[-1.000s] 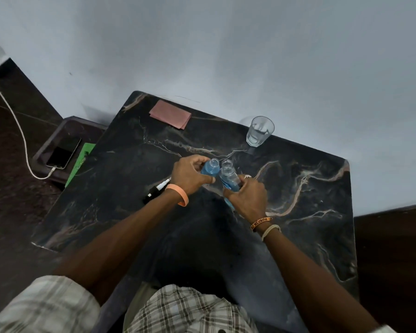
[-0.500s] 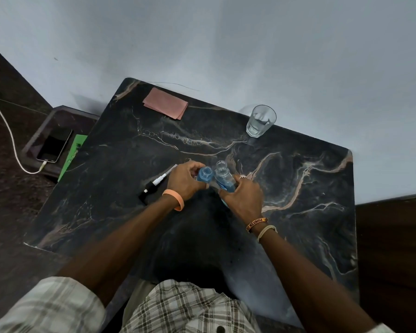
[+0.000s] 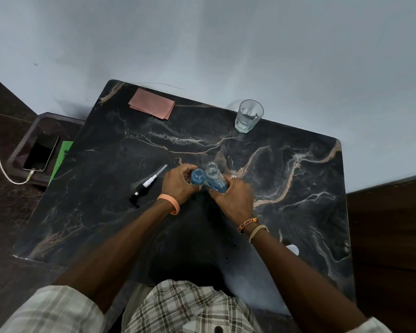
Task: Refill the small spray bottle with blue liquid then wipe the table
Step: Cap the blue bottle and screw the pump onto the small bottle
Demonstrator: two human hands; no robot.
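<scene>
My left hand (image 3: 178, 182) grips a small open bottle of blue liquid (image 3: 197, 177) standing on the dark marble table (image 3: 286, 212). Right beside it, touching, is a larger clear bottle (image 3: 214, 179) with blue liquid and a label, held by my right hand (image 3: 233, 199). Both bottle mouths are uncapped and face up. The black and white spray pump (image 3: 145, 185) lies on the table to the left of my left hand. A folded pink cloth (image 3: 151, 106) rests at the table's far left corner.
A drinking glass (image 3: 248, 115) stands at the far edge by the wall. A small white object (image 3: 293, 249) lies near my right forearm. Left of the table, a low tray (image 3: 22, 145) holds a phone (image 3: 41, 152) on a white cable and a green item (image 3: 61, 156).
The view has tilted and shifted a little. Both hands keep their hold on the two bottles, which stay side by side near the table's middle.
</scene>
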